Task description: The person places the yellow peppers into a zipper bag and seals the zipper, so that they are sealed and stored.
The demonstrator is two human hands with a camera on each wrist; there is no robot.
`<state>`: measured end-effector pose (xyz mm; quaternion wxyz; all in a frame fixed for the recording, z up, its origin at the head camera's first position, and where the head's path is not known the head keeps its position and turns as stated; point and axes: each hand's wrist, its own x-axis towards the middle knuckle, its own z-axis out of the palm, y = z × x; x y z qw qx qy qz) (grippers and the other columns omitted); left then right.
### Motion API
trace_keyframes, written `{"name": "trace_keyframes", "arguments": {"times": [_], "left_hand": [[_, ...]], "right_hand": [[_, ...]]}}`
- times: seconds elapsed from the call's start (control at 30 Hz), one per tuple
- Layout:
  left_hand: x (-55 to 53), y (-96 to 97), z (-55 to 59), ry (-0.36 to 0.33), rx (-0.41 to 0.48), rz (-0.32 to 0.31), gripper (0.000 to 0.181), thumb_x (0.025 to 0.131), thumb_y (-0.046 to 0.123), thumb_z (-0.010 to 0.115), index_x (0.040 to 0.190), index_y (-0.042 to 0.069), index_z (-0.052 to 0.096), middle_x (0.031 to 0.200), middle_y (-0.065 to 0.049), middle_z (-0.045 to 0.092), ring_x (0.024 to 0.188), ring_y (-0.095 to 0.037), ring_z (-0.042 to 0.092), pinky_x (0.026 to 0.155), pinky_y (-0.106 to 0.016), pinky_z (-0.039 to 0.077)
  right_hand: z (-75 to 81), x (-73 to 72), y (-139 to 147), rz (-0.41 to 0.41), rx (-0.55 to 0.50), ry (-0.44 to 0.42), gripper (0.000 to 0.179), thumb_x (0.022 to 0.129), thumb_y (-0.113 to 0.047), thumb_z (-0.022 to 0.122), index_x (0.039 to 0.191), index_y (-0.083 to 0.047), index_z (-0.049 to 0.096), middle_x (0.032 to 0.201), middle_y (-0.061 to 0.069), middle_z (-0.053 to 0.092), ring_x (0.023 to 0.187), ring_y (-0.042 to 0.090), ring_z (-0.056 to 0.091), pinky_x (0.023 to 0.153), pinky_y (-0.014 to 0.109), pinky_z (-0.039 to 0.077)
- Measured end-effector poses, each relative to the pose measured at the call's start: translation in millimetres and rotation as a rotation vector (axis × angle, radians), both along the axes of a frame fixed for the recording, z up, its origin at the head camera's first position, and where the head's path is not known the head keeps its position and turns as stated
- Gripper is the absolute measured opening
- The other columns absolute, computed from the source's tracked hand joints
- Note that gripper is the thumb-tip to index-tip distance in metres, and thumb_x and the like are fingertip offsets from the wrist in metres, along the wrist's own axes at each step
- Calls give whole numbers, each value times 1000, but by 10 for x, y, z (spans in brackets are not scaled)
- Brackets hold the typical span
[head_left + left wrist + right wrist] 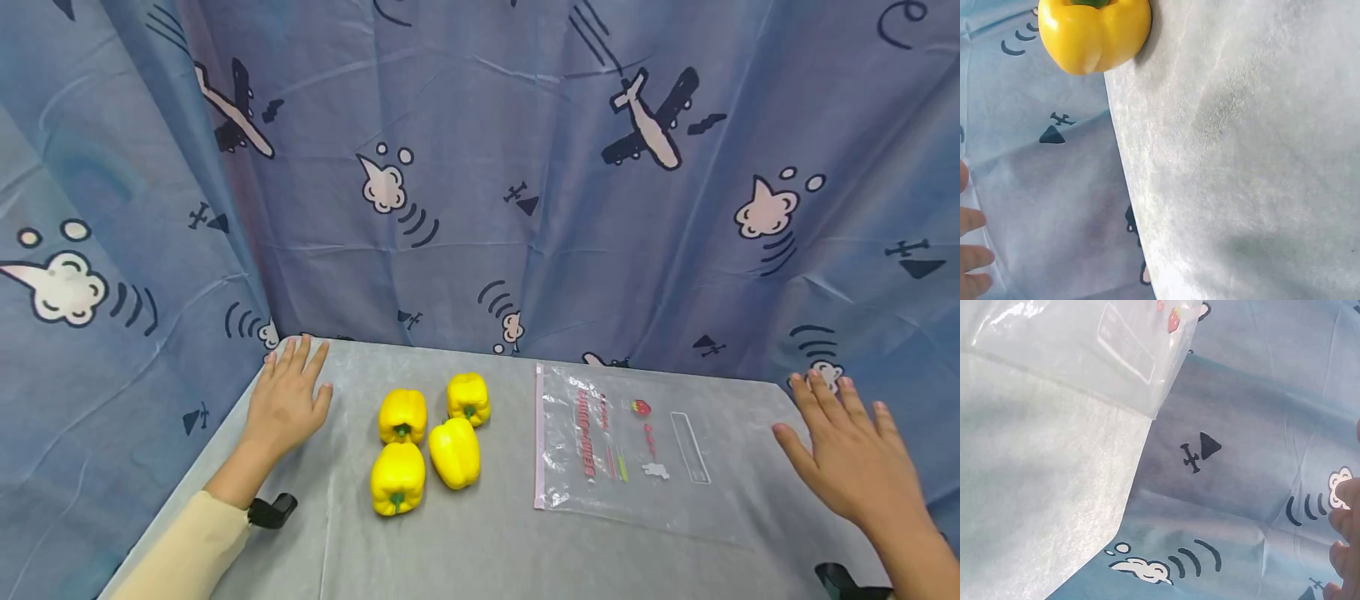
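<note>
Several yellow bell peppers (454, 454) with green stems sit in a cluster left of the table's middle. To their left is my left hand (288, 400), palm down, fingers straight and holding nothing. One bell pepper (1094, 31) shows at the top of the left wrist view, with fingertips at that view's left edge. Right of the peppers lies a flat, clear zip bag (630, 450) with a pink seal strip and red print. Beyond the bag, near the table's right edge, my right hand (858, 454) is spread with nothing in it. Its fingers (1347, 544) enter the right wrist view from the right.
A pale grey cloth covers the table (495, 550). Blue curtains (465, 167) printed with airplanes and clouds hang behind it and along both sides. Black wrist straps (272, 511) show at both wrists.
</note>
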<state>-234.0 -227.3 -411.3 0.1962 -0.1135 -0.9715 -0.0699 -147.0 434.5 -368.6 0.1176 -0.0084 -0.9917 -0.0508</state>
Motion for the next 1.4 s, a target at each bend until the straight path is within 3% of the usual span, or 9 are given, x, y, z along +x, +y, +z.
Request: {"name": "trace_keyframes", "arguments": {"times": [0.27,0.4,0.6,0.73,0.93,1.07,1.4], "left_hand": [[72,11,-29,30,49,-17,57,94,28,50,145,6,42,150,-28,34,140,-47,27,112,-63,21],[86,36,-38,55,86,-25,56,93,29,51,145,8,43,149,-26,38,139,-47,30,110,-63,25],[126,103,-52,107,190,-55,54,91,28,55,141,8,48,141,-22,50,131,-44,42,103,-62,35],[166,193,-37,101,275,-80,52,91,28,58,138,8,51,136,-18,55,125,-40,49,97,-60,42],[269,361,19,-12,384,-70,51,92,32,58,140,15,50,138,-13,54,125,-36,50,93,-58,46],[317,458,34,-59,442,-91,48,93,35,57,138,19,52,137,-10,55,124,-34,52,91,-58,48],[351,718,51,-68,538,-190,38,95,32,58,130,18,59,130,-3,61,116,-26,58,89,-46,52]], "right_hand": [[45,71,-108,59,-10,41,80,100,-48,41,154,-10,-2,158,23,-7,143,45,-15,112,57,-21],[58,104,-173,114,-41,93,75,100,-44,44,155,-11,7,158,26,4,145,42,-13,114,55,-17],[79,119,-300,195,-98,166,62,97,-37,53,149,-8,34,145,31,36,145,48,8,112,68,6],[82,117,-366,236,-147,187,54,93,-32,61,139,-7,47,135,30,46,135,52,29,104,72,21],[39,85,-504,279,-308,153,42,92,-27,64,129,-7,56,127,24,53,113,48,44,85,68,35],[-35,38,-650,299,-449,109,35,93,-23,62,125,-7,59,125,22,56,113,46,48,80,65,40],[-372,-96,-956,256,-610,-60,39,96,-29,59,128,-8,58,129,22,57,118,43,52,87,67,43]]}}
